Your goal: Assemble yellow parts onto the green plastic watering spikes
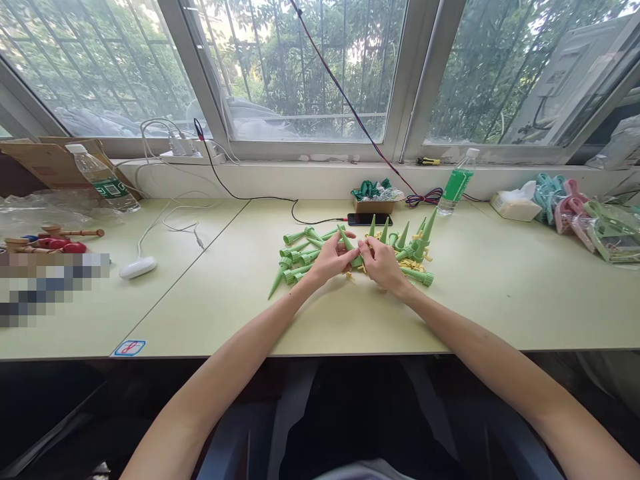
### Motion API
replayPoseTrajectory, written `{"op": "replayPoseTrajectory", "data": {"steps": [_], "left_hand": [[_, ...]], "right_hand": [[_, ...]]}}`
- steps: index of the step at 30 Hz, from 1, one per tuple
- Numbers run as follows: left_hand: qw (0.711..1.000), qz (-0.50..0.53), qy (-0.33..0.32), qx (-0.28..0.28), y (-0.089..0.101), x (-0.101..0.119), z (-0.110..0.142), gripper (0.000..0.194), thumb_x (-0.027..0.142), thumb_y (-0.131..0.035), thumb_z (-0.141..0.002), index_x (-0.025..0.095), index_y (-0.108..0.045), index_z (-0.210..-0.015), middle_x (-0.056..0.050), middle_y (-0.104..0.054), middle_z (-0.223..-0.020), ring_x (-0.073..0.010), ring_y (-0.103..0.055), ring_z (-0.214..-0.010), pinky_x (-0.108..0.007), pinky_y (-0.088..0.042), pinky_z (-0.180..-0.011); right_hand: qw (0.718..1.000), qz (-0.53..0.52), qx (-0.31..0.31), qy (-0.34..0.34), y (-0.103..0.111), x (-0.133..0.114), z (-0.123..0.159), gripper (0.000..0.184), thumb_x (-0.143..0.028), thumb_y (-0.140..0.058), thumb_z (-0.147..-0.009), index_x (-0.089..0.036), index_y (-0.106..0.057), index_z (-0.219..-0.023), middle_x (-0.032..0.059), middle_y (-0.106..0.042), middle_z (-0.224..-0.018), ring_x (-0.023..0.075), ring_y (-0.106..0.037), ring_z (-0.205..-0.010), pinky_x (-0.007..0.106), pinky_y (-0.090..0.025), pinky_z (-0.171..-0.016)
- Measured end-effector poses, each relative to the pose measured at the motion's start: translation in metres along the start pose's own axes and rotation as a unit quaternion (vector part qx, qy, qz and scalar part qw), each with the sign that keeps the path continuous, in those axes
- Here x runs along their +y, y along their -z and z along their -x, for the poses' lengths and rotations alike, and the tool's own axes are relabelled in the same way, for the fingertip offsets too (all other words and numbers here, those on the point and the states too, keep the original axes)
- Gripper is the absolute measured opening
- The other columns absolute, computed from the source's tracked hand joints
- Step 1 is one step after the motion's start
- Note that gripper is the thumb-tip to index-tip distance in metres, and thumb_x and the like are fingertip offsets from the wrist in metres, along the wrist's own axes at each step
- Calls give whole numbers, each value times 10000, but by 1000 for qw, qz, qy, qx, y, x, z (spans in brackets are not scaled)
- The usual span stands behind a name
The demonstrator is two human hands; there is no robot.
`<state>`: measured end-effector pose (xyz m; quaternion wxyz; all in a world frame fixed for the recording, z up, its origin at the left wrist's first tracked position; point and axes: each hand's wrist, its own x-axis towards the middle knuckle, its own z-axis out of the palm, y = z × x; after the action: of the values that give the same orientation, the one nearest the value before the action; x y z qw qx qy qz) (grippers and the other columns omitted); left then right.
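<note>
Spike [346,240], green, one: held mid-table [330,327], near side of the phone [370,219]. Left hand [330,260]: thumb and fingers closed round it. Right hand [383,264]: meets the left at the spike's near end; you cannot tell its exact hold. Risks: a loose pinch could let the spike twist or slip; your left wrist, brushing outward, could roll the lying spikes [309,257]; your right could topple upright spikes [403,237] or scatter yellow pieces [413,265]. Looks: slim plain cone, tip leaning far-left, near end covered.
</note>
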<state>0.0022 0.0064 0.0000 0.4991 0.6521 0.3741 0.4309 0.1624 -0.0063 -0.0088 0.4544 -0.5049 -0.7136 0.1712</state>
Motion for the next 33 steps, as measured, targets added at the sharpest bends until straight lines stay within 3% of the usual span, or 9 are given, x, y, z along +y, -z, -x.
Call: {"op": "replayPoseTrajectory", "data": {"steps": [18,33], "left_hand": [[999,29,-1,28,-1,-1,-1,599,592,-787,-751,207,-507,-1115,68,-531,-638,-79,-523,-467,-210,-436,-449],[1000,6,-16,22,-2,0,-1,560,549,-779,-768,201,-496,-1103,59,-541,-666,-74,-521,-486,-205,-435,-464]], "right_hand": [[1000,-11,0,13,-2,5,0,355,-464,-368,-1026,-235,-443,-767,-37,-457,-567,146,-404,-514,278,-269,-545],[1000,-9,-3,14,-1,5,-2,360,-451,-387,-1014,-236,-389,-725,-28,-459,-582,143,-399,-534,282,-263,-555]]}}
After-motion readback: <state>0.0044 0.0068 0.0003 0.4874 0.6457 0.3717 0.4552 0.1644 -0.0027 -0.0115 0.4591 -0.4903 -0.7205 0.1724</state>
